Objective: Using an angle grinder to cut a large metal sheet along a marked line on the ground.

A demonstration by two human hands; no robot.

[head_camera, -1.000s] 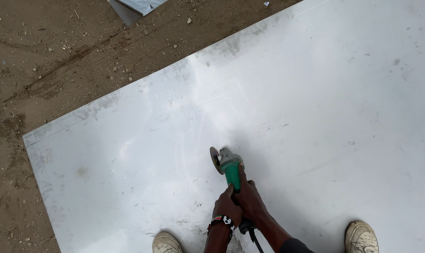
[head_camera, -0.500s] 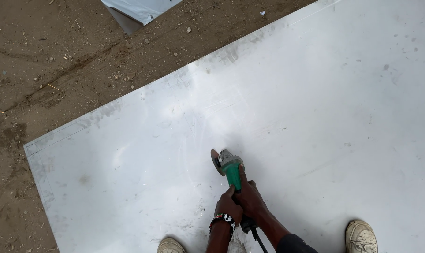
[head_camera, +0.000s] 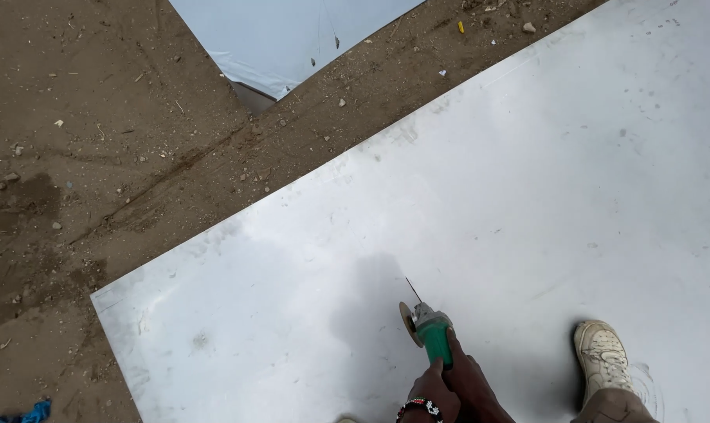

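Both hands closed around the green angle grinder (head_camera: 432, 335): left hand (head_camera: 432, 395) with beaded wristband, right hand (head_camera: 471, 385) beside it. Disc low against the metal sheet (head_camera: 527, 196), near its lower middle. Pale shoe (head_camera: 601, 356) planted on the sheet to the right. Compared with half a second ago, view tipped upward: hands lower in frame, more dirt ground (head_camera: 97, 157) showing, second sheet (head_camera: 292, 39) beyond now largely visible.

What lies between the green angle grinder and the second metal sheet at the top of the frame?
In the head view: bare metal sheet ahead of the grinder, then a strip of dirt ground strewn with small stones before the second sheet.
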